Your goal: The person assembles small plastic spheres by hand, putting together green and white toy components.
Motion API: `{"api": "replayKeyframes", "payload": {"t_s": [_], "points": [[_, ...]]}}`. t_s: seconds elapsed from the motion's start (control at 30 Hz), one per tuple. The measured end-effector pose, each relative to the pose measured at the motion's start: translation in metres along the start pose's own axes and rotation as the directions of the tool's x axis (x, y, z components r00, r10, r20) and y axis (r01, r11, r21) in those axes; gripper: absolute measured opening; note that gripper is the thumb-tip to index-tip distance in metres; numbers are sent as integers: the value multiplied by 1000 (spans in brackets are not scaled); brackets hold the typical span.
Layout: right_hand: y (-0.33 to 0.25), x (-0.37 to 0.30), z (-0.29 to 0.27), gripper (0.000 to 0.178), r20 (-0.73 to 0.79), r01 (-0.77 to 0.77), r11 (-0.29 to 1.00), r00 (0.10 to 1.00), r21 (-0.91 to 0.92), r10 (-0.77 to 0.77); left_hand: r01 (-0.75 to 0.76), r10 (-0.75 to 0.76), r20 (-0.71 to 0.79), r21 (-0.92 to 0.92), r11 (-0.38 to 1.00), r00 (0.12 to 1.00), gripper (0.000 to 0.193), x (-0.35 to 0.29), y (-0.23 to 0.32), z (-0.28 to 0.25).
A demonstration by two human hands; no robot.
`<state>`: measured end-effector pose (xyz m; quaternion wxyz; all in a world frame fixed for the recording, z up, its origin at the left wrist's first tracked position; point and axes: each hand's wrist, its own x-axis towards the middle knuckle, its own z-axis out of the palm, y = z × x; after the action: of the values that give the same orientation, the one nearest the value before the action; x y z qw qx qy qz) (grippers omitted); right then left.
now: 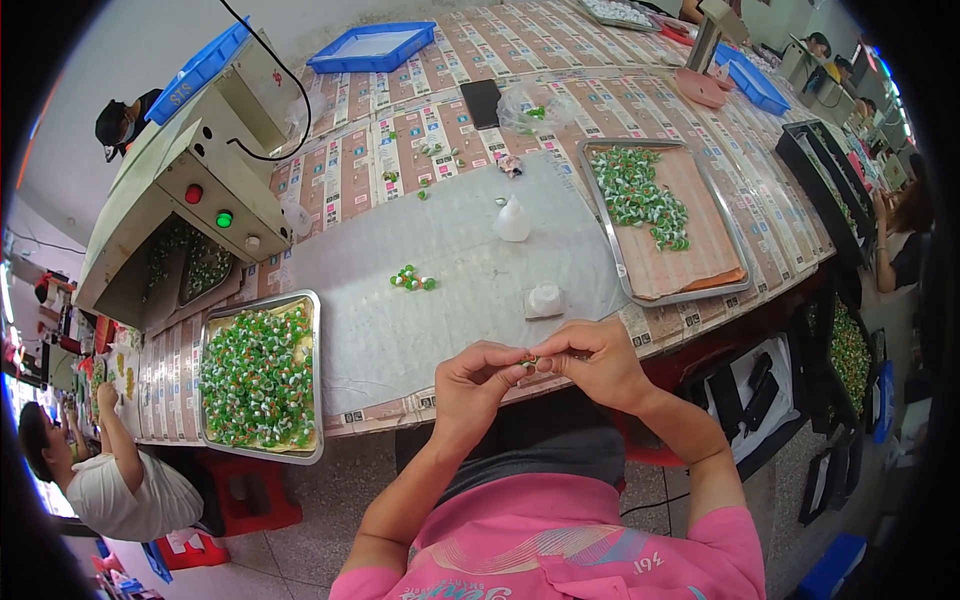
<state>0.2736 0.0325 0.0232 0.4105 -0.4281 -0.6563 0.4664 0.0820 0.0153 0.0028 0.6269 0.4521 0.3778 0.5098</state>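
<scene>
Over the table's front edge, my left hand [472, 388] and my right hand [604, 366] meet fingertip to fingertip. Both are closed in a pinch on one small green piece [528, 362], mostly hidden by the fingers. Just beyond them a squat white block or jar [544, 300] sits on a pale translucent sheet [460, 320]. Farther back stands a white squeeze bottle [513, 221] with a pointed tip. A little cluster of green, white and orange pieces [413, 279] lies on the sheet, left of the bottle.
A metal tray [319, 380] heaped with green-and-white pieces is at left; another tray [715, 290], partly covered, is at right. A beige machine [180, 200] with red and green buttons stands far left. A phone [481, 104] and blue trays [372, 47] lie farther back. Another person [130, 490] works at left.
</scene>
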Motion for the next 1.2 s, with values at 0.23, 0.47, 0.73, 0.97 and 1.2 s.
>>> {"api": "replayKeyframes", "payload": {"t_s": [0.23, 0.47, 0.73, 0.97, 1.2], "points": [[5, 1, 7, 13, -22, 8, 1000, 1000, 0, -8, -62, 62, 1, 33, 998, 998, 17, -1, -2, -5], [-15, 3, -30, 16, 57, 9, 1000, 998, -29, -7, -6, 4, 11, 159, 987, 1000, 14, 1, 27, 8], [50, 41, -145, 17, -338, -12, 748, 897, -664, -286, 5, 512, -391, 798, 602, 765, 13, -38, 74, -147], [90, 47, -197, 14, -153, -62, 561, 981, -825, -116, 423, 570, -398, 901, 96, 719, 15, -87, 90, -198], [63, 47, -162, 16, -185, -68, 691, 978, -720, -97, 391, 786, -220, 920, -30, 577, 25, -67, 82, -179]]}}
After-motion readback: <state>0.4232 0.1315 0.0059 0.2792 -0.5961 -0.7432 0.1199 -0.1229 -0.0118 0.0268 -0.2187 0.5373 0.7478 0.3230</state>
